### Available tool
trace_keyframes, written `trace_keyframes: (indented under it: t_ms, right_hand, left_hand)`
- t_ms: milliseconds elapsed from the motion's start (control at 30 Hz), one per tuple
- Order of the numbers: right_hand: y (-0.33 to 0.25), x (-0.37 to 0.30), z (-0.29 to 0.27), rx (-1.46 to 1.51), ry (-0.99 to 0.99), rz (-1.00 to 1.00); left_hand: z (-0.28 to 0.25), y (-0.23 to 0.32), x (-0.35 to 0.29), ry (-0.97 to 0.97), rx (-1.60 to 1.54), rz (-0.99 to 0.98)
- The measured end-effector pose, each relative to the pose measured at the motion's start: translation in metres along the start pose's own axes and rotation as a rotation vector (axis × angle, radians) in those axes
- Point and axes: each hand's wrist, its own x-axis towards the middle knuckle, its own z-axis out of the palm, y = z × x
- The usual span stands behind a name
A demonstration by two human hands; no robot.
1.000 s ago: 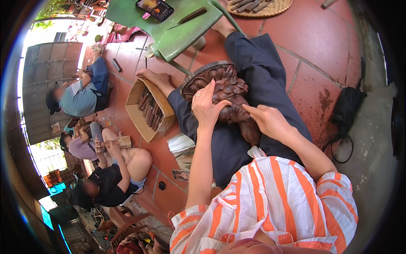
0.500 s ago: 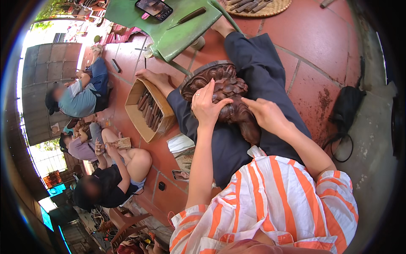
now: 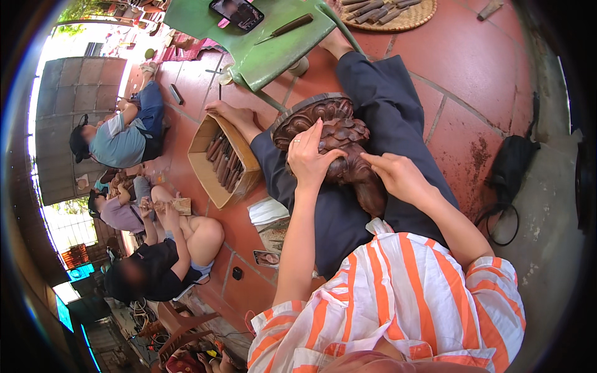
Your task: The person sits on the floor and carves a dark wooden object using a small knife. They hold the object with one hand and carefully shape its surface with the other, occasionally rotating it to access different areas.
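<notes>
A dark brown wood carving (image 3: 368, 186) with scroll and leaf relief leans across my lap between my thighs; its wide rounded top lies farther away and a narrower leg-like end points toward me. My left hand (image 3: 308, 158) lies spread over the left side of the carving, thumb stretched out to the right. On the other side is my right hand (image 3: 401, 177), its forefinger tip touching the carved surface near my left thumb. The other right fingers are curled in, and whatever they may hold is hidden.
A green plastic stool (image 3: 273, 53) bears a phone (image 3: 238, 12) and a slim wood-handled tool (image 3: 287, 27). Left of my leg, a cardboard box (image 3: 245, 177) holds several wood-handled tools. More lie on a woven tray (image 3: 413, 15). Several people sit at the left; a black bag (image 3: 513, 158) lies right.
The whole view has shifted slightly, so the carving and stool appear a little lower and to the right. Both hands keep nearly the same places on the carving.
</notes>
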Motion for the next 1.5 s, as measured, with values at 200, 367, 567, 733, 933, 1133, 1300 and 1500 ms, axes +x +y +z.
trace_keyframes:
  t_ms: [200,367,567,733,933,1133,1300,1500]
  right_hand:
    - [-0.002,-0.002,0.008,0.036,0.013,0.011]
    - [0.001,0.005,-0.003,-0.011,0.049,-0.004]
    - [0.000,-0.003,0.000,0.033,-0.024,0.012]
    - [0.009,0.001,0.002,0.005,0.032,0.011]
    - [0.001,-0.001,-0.004,0.051,-0.036,0.026]
    - [-0.002,-0.004,0.005,0.021,0.009,0.019]
    - [-0.002,0.004,-0.006,-0.038,0.008,-0.003]
    - [-0.005,-0.003,-0.001,-0.070,-0.034,-0.009]
  left_hand:
    - [0.000,0.000,0.000,0.014,0.008,-0.003]
    - [0.003,-0.001,0.000,0.024,-0.002,0.012]
    - [0.000,-0.001,-0.001,0.006,-0.001,-0.011]
    - [0.003,0.001,0.002,0.023,0.001,0.003]
    - [0.000,-0.002,-0.001,0.009,0.001,-0.003]
    - [0.002,0.000,0.000,0.005,0.009,-0.013]
    - [0.003,0.000,0.000,0.025,-0.002,0.014]
    - [-0.001,-0.002,-0.003,-0.012,0.006,-0.005]
